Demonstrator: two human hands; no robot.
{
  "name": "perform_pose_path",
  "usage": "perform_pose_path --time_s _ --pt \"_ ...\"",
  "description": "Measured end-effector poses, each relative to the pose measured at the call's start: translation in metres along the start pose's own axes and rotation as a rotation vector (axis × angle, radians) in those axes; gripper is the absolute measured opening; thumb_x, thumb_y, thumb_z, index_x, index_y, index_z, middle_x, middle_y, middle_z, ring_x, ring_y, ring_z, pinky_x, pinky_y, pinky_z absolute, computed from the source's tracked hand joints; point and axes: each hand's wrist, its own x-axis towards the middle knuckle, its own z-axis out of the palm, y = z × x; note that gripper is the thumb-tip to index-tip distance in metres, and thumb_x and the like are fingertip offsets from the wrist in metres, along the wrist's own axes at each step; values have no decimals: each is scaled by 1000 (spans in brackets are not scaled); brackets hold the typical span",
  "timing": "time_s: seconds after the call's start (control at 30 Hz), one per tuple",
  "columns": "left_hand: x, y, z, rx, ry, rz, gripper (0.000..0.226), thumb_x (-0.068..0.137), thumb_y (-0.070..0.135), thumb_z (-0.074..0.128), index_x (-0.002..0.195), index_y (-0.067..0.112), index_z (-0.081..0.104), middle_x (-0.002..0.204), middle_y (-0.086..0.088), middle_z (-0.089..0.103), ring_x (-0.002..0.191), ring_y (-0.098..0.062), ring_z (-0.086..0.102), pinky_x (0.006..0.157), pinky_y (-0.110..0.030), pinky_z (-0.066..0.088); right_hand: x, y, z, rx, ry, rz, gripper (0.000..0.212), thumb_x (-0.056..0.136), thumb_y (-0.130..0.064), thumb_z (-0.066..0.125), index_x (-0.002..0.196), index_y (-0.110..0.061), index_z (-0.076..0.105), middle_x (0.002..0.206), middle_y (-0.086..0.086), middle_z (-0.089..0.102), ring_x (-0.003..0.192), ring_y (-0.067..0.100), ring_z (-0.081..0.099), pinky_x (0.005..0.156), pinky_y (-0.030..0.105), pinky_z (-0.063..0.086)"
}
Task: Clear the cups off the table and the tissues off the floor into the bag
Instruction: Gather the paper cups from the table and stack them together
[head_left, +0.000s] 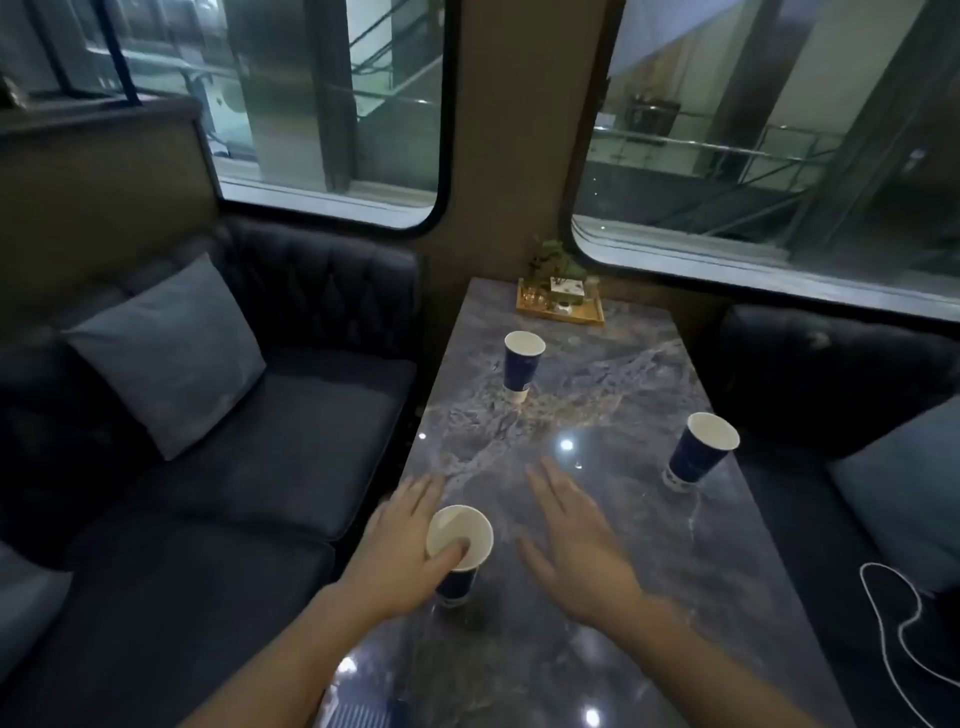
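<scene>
Three blue paper cups with white insides stand upright on the grey marble table (597, 395). The near cup (462, 540) stands by the table's left edge; my left hand (400, 545) is against its left side, thumb hooked over the rim, fingers spread flat beyond it. My right hand (576, 540) hovers open, palm down, just right of that cup and apart from it. A second cup (522, 364) stands farther back. The third cup (698, 452) is at the right edge. No bag or tissues are in view.
A wooden tray (561, 306) with small glasses and a plant sits at the table's far end under the window. Dark sofas flank the table, a grey cushion (166, 353) on the left one, another cushion and a white cable (893, 618) on the right.
</scene>
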Motion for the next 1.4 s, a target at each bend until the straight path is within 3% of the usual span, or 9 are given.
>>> perform_pose_path --time_s 0.3,0.37,0.43,0.5,0.6,0.8,0.93,1.3,1.4 --pt "26 -34 35 -108 -98 40 93 84 62 54 157 20 13 166 4 10 153 -14 6 124 -37 13 16 -12 61 62 -262 28 55 92 -36 32 145 -19 33 158 5 26 143 22 28 117 34 23" --pt "32 -38 40 -140 -149 27 97 82 69 52 157 22 12 166 5 7 153 -12 4 124 -36 12 20 -16 70 60 -229 1 53 85 -36 33 130 -17 53 143 10 50 127 26 52 104 38 44" --pt "36 -42 45 -163 -201 9 111 71 88 33 157 23 8 166 7 4 153 -11 1 124 -38 12 25 -18 77 57 -189 6 40 80 -32 38 106 -17 65 113 9 70 97 27 69 77 36 59" --pt "39 -46 51 -201 -231 -4 120 62 94 18 157 23 2 166 7 4 153 -13 2 124 -37 11 30 -21 84 30 -237 6 41 84 -32 33 102 -13 64 110 10 68 97 31 66 80 41 56" --pt "43 -53 56 -252 -269 -11 114 66 90 21 157 26 -3 164 5 17 149 -19 21 121 -37 19 34 -16 93 9 -332 2 50 87 -35 20 105 -11 59 112 12 60 101 35 56 86 50 47" --pt "41 -57 58 -476 -318 -29 97 64 91 33 144 56 -9 160 13 26 130 -26 51 115 -39 35 29 -11 109 123 -261 14 14 92 -26 36 94 -22 49 98 9 58 88 32 55 69 44 45" --pt "43 -57 59 -533 -307 0 80 75 82 41 138 65 -6 157 17 31 127 -17 53 111 -34 40 23 -11 119 189 -163 71 7 91 -22 44 92 -26 48 91 1 55 81 27 57 62 38 44" --pt "49 -59 64 -620 -259 33 69 91 55 52 149 48 16 146 21 41 124 1 47 103 -31 46 22 -13 131 267 -64 79 26 89 -21 44 108 -31 60 97 -1 63 87 21 59 69 32 45" --pt "48 -56 67 -722 -223 -19 61 90 55 54 142 55 22 134 37 44 120 12 47 97 -20 46 23 -14 129 319 -10 85 22 89 -19 47 103 -30 61 93 -4 62 83 15 56 68 20 40"
